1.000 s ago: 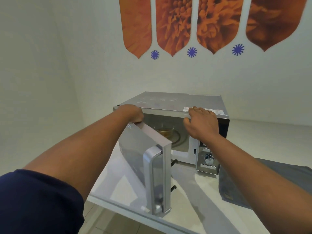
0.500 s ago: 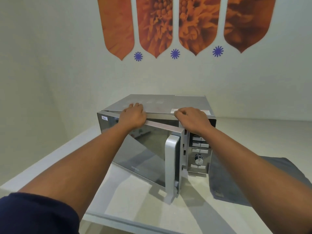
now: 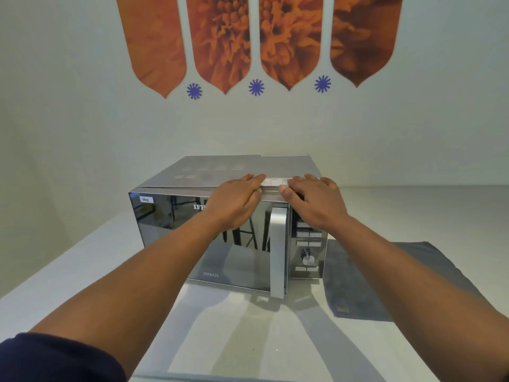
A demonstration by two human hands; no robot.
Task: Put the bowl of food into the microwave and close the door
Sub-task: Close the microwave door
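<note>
The silver microwave point(image 3: 192, 177) stands on the white counter point(image 3: 82, 266) against the wall. Its mirrored door point(image 3: 170, 230) lies flush against the front, with the upright silver handle point(image 3: 276, 252) at its right edge. My left hand point(image 3: 237, 202) rests flat over the door's top edge, fingers spread onto the microwave's roof. My right hand point(image 3: 314, 202) lies flat on the top front corner above the control panel point(image 3: 308, 249). Neither hand grips anything. The bowl of food is hidden behind the mirrored door.
A grey cloth point(image 3: 358, 285) lies on the counter right of the microwave, partly under my right forearm. Orange flower panels and blue star marks point(image 3: 256, 86) decorate the wall behind. The counter's front edge runs along the bottom of the view.
The door has swung from wide open to flush with the front. My left hand rode its top edge to the right. The bowl seen inside earlier is now hidden.
</note>
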